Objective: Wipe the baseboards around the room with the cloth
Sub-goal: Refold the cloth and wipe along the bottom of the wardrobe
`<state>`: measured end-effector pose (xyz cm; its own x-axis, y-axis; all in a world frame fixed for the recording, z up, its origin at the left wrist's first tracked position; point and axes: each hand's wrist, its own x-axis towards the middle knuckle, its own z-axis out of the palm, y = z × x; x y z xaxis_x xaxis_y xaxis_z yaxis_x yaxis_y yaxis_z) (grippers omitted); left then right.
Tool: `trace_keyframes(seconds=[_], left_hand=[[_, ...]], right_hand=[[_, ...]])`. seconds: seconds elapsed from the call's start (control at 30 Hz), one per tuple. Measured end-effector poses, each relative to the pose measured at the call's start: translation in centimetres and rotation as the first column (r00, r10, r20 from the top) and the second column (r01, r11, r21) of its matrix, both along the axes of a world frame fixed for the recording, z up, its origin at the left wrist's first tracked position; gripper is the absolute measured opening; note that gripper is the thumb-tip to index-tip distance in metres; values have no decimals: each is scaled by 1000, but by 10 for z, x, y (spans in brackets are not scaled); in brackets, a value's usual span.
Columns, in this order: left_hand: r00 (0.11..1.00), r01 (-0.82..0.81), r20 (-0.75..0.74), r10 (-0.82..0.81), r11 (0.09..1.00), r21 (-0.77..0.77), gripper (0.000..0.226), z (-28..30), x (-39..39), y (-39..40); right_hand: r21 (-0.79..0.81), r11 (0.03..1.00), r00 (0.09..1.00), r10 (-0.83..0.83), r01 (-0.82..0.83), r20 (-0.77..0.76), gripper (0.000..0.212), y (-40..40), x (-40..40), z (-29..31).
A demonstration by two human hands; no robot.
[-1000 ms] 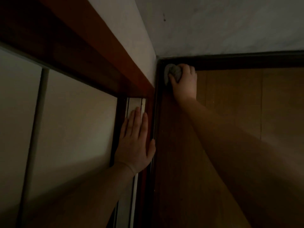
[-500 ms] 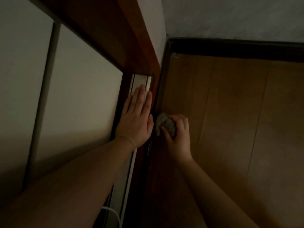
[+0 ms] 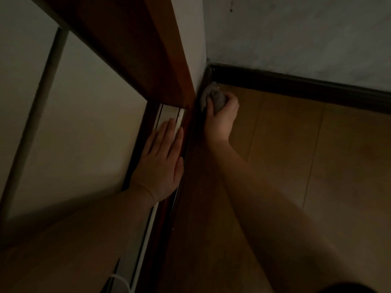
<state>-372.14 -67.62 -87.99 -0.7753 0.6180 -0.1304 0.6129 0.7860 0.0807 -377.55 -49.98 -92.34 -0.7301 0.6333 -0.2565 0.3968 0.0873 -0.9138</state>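
The room is dim. My right hand [image 3: 220,117] grips a bunched grey cloth [image 3: 215,99] and presses it against the dark baseboard [image 3: 296,85] close to the room's corner, where the left-hand run of skirting meets the far one. My left hand [image 3: 161,163] lies flat with straight fingers on the pale track and frame [image 3: 167,113] of a sliding door, left of the baseboard. Part of the cloth is hidden under my right fingers.
A red-brown wooden door frame [image 3: 148,56] runs diagonally from the top left. Pale door panels [image 3: 84,127] fill the left side. Wooden floor planks [image 3: 296,155] spread right. A white cable [image 3: 120,281] curls at the bottom by the track.
My right hand slid the cloth along the left baseboard away from the corner, then back up to the corner. My left hand stayed flat on the door track.
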Motion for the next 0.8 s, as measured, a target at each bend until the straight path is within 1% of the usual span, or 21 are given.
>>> trace_keyframes(seconds=[0.1, 0.2, 0.3, 0.43, 0.57, 0.7, 0.8], left_hand=[[1000, -3, 6, 3, 1000, -21, 65, 2, 0, 2], [1000, -7, 1, 7, 1000, -25, 66, 3, 1, 1], [1000, -2, -1, 2, 1000, -24, 66, 3, 1, 1], [1000, -6, 14, 6, 1000, -22, 67, 6, 0, 2], [1000, -13, 9, 13, 1000, -15, 66, 6, 0, 1], [1000, -15, 22, 15, 1000, -9, 67, 4, 1, 1], [1000, -6, 12, 6, 1000, -16, 68, 4, 0, 0]], right_hand=[[70, 990, 993, -119, 120, -22, 48, 8, -36, 1], [105, 978, 983, -173, 178, -59, 50, 15, -56, -2], [117, 967, 971, -217, 228, -97, 46, 16, -60, -8], [142, 974, 981, -165, 178, -98, 39, 25, -57, -12], [276, 953, 991, -102, 122, -87, 35, 50, -44, -15], [404, 906, 992, -105, 126, -74, 33, 97, -16, -21], [455, 875, 986, -154, 166, -65, 33, 136, 10, -23]])
